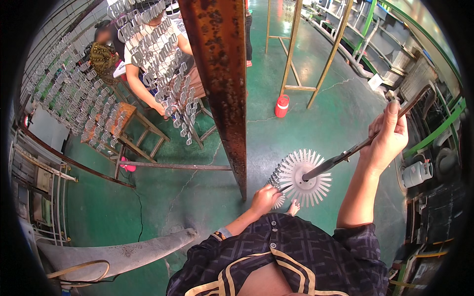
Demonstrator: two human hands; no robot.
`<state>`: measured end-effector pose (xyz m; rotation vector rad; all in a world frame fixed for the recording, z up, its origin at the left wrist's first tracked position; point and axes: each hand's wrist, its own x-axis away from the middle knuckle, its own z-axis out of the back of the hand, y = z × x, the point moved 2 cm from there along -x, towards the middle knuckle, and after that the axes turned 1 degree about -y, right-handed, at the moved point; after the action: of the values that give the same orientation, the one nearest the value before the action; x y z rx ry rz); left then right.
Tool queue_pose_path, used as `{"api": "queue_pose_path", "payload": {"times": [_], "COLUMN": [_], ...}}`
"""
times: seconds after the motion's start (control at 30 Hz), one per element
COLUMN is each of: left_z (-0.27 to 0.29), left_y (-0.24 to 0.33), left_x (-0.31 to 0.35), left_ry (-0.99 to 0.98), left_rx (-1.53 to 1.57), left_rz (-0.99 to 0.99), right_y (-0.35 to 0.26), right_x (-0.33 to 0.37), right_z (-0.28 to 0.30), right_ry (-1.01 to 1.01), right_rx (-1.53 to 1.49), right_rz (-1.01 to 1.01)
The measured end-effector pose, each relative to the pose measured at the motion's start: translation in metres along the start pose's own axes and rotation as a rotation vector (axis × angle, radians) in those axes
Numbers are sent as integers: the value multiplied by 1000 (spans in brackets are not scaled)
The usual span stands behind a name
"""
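At the far left hang dense racks (74,98) of small pale metal pieces, with another person (153,54) seated behind one of them, hands among the pieces. A wooden stool (118,123) stands below on the green floor (197,187). A rusty post (222,74) runs down the middle of the view, with a red bottle (281,105) on the floor beyond it, beside a yellow frame (296,49).

The left hand (264,198) is low, just left of the fan (301,176), a round white fan of thin radiating blades threaded on a dark rod (355,148). The fingers are curled narrowly at the fan's lower left edge, pinching what seems to be one or two blades; the exact grip is hidden by the knuckles. The right hand (387,138) is raised further right and closed around the rod well up its length, thumb along the top, so the rod slopes down to the fan's hub.

The fan hangs in the air in front of the person's body, above the floor, not resting on anything. The blades look like thin stamped metal: light singly, stiff but easy to bend, and probably sharp-edged and loose on the rod, so they may slide or rattle. The rod is the firm part and the sound place to carry the load; blades are best taken near the hub. At the far right sits a grey canister (417,172).
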<state>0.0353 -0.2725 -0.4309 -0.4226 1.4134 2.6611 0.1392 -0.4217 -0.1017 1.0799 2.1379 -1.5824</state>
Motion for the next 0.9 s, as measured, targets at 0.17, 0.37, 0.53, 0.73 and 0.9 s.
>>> {"api": "queue_pose_path", "payload": {"times": [0.17, 0.37, 0.53, 0.73, 0.9], "left_z": [1, 6, 5, -4, -12], "left_y": [3, 6, 9, 0, -3], "left_x": [-1, 0, -3, -3, 0], "left_ry": [23, 75, 4, -3, 0], "left_rx": [15, 86, 23, 18, 61], "left_rz": [-1, 24, 76, 88, 56], "right_y": [0, 0, -1, 0, 5], "right_x": [0, -1, 0, 0, -1], "right_z": [-2, -1, -1, -2, 3], "right_ry": [14, 23, 16, 29, 39], "right_rx": [24, 7, 10, 26, 59], "right_rz": [10, 9, 8, 4, 3]}}
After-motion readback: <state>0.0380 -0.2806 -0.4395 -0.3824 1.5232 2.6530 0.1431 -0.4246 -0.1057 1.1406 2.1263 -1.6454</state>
